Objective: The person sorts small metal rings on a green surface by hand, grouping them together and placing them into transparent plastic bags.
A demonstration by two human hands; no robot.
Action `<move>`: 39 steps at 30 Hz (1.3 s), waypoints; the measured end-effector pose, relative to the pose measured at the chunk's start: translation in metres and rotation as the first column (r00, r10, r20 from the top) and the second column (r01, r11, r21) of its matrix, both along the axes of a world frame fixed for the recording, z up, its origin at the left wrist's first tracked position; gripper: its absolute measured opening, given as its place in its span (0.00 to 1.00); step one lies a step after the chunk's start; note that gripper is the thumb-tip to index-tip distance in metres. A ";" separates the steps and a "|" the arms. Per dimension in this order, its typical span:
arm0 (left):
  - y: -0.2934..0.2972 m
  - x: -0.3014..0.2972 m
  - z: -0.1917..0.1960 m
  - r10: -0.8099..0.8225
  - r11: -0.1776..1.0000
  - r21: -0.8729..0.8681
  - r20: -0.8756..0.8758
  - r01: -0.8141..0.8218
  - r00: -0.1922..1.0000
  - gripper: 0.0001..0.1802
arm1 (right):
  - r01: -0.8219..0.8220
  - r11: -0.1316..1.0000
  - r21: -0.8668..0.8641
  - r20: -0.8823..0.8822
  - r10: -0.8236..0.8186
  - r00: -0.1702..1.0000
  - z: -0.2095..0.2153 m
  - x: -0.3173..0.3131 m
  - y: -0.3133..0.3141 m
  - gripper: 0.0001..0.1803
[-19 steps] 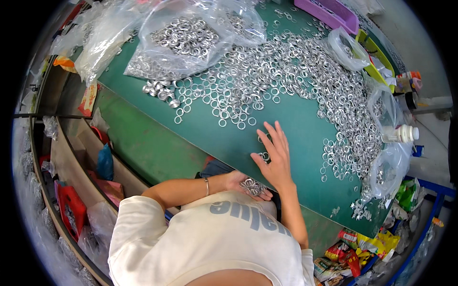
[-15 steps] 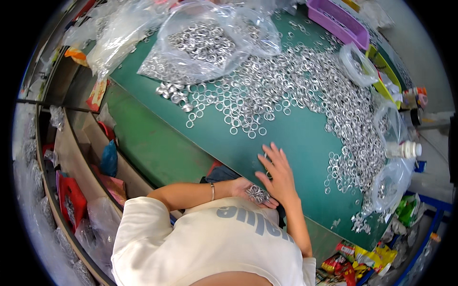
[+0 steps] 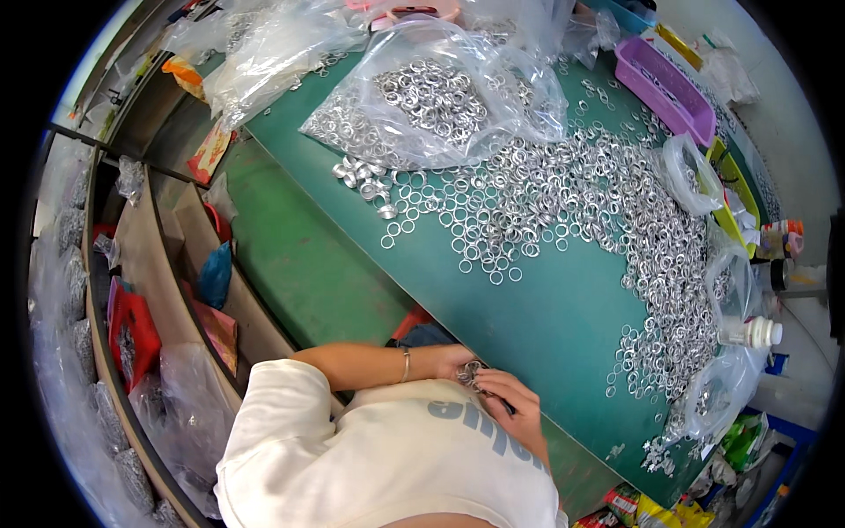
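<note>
My left hand (image 3: 451, 359) is held low at the table's front edge, close to my body. A clump of silver metal rings (image 3: 468, 373) lies cupped in its palm, with most of its fingers hidden. My right hand (image 3: 513, 399) has its fingers bent and drawn together against these rings. Whether a ring is pinched between its fingertips cannot be made out. Beyond both hands, a broad spread of loose rings (image 3: 541, 189) covers part of the green table (image 3: 519, 321). A large clear bag (image 3: 348, 101) full of similar rings rests at the far side.
A purple basket (image 3: 666, 92) and a yellow-green tray (image 3: 735, 207) stand at the right rim. Near them are a white bottle (image 3: 753, 333) and clear bags (image 3: 713, 396). Shelves with a red bag (image 3: 132, 330) and a blue bag (image 3: 214, 275) line the left.
My right hand has come back from above the table, where its fingers were spread, to the rings in my left palm. The view has shifted, and the table appears lower and further right.
</note>
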State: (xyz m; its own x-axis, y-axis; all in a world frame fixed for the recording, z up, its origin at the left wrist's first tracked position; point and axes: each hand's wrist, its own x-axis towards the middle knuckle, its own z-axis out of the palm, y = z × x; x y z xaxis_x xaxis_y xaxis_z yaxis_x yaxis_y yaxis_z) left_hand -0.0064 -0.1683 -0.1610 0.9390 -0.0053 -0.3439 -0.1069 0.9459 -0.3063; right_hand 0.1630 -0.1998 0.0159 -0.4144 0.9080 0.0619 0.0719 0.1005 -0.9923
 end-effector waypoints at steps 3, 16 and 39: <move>0.012 -0.028 0.058 0.056 0.985 0.170 -0.192 -0.023 0.980 0.19 | 0.106 0.988 -0.114 -0.175 -0.125 0.977 0.001 0.007 0.005 0.13; 0.057 -0.106 0.186 0.596 0.784 -0.015 -0.265 -0.621 0.758 0.12 | 0.121 0.885 -0.449 -0.581 -0.392 0.713 -0.020 0.002 0.006 0.17; 0.195 -0.011 0.214 0.797 -0.209 0.955 0.041 0.212 0.602 0.14 | 0.576 0.763 -0.294 -0.058 -0.616 0.785 0.007 0.079 0.026 0.18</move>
